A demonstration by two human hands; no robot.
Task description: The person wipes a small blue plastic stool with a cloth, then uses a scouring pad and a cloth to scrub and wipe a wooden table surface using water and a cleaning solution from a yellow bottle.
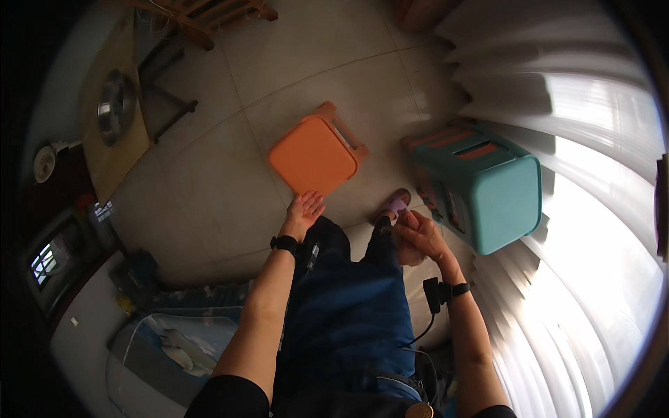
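My left hand [304, 212] is at the near edge of an orange plastic stool [313, 155], palm turned up and fingers apart. It holds nothing; whether the fingertips touch the stool I cannot tell. My right hand [426, 238] is to the right, over my foot in a pinkish shoe [397, 203]. Its fingers are curled around something dim and pinkish-brown that I cannot make out. Right of that hand is a teal plastic box-shaped piece [502, 198] with orange parts and a slot in its upper side. Both wrists wear black straps.
White curtains [578, 230] hang along the right side. At the far left, a metal basin [116, 108] sits on a tan board or tabletop [97, 157]. Wooden furniture [198, 17] is at the top. A clear plastic cover or bin [139, 348] lies at lower left, on pale floor tiles [209, 153].
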